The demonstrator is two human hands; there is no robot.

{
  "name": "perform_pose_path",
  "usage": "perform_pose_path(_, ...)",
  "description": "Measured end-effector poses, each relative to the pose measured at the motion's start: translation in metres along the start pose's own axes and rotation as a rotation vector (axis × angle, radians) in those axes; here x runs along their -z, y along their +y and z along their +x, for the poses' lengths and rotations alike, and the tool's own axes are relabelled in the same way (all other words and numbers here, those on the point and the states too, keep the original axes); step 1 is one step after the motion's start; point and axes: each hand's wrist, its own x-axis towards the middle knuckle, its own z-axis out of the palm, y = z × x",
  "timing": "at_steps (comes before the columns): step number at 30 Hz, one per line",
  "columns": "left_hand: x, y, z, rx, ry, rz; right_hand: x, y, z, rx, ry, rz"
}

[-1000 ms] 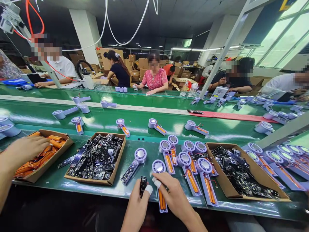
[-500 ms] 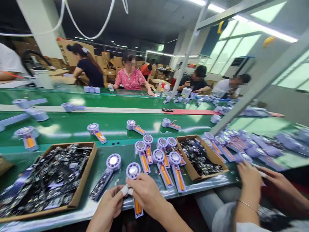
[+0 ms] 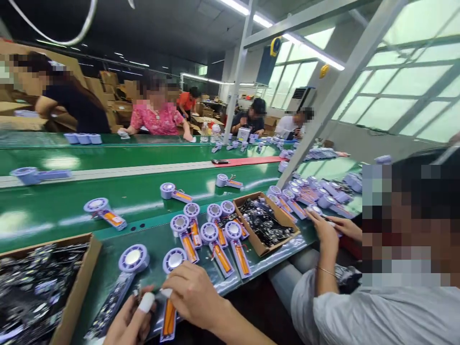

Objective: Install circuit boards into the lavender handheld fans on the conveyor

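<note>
A lavender handheld fan (image 3: 168,320) with a round head and an orange battery in its open handle lies at the bench edge. My right hand (image 3: 196,292) is closed over the fan's neck, fingers bent and a white cover on a fingertip. Left of it, my left hand (image 3: 131,318) is closed in a pinch, its thumb wearing a white cover. A tiny shiny piece shows at its fingertips, too small to name. Farther left lies another fan (image 3: 133,258), with a dark circuit board (image 3: 109,306) along its handle.
Cartons of black circuit boards stand left (image 3: 77,287) and right (image 3: 264,251). Several battery-fitted fans (image 3: 217,258) lie between the hands and the right carton. A green conveyor (image 3: 143,206) runs beyond. A co-worker's hand (image 3: 325,230) works at right; a slanted metal post (image 3: 323,115) rises nearby.
The view has swung to the right, bringing the neighbouring co-worker further into the picture. My hands, close together before, are now slightly apart, the left one drawn away from the fan.
</note>
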Motion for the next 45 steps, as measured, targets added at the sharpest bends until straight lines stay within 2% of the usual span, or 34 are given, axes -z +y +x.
perform_pose_path(4,-0.002,-0.002,-0.012,-0.24,0.055,0.24,0.007,-0.005,-0.003,-0.028,0.047,0.112)
perform_pose_path(6,-0.005,-0.002,-0.018,-0.303,0.051,0.375,0.012,-0.009,-0.002,-0.032,0.037,0.159)
perform_pose_path(11,-0.014,0.005,-0.033,-0.361,0.126,0.539,0.021,-0.017,0.002,-0.003,-0.022,0.158)
perform_pose_path(13,-0.017,0.008,-0.037,-0.362,0.138,0.514,0.022,-0.019,0.003,-0.005,-0.028,0.148)
perform_pose_path(17,-0.02,0.016,-0.041,-0.267,0.15,0.391,0.021,-0.017,0.004,-0.028,-0.018,0.21)
perform_pose_path(22,-0.018,0.018,-0.037,-0.272,0.092,0.348,0.022,-0.017,0.004,-0.023,-0.012,0.246)
perform_pose_path(26,-0.018,0.016,-0.04,-0.279,0.065,0.405,0.023,-0.018,0.004,-0.008,-0.018,0.188)
perform_pose_path(33,-0.021,0.014,-0.046,-0.374,0.087,0.627,0.026,-0.026,0.008,0.027,-0.076,-0.023)
perform_pose_path(37,-0.022,0.007,-0.046,-0.545,0.127,0.742,0.025,-0.03,0.008,0.014,-0.08,-0.076)
perform_pose_path(40,-0.018,0.005,-0.046,-0.633,0.118,0.833,0.02,-0.026,0.006,-0.015,-0.098,-0.005)
perform_pose_path(45,-0.007,0.02,-0.041,-0.653,-0.04,0.808,0.018,-0.011,0.008,-0.055,-0.108,0.238)
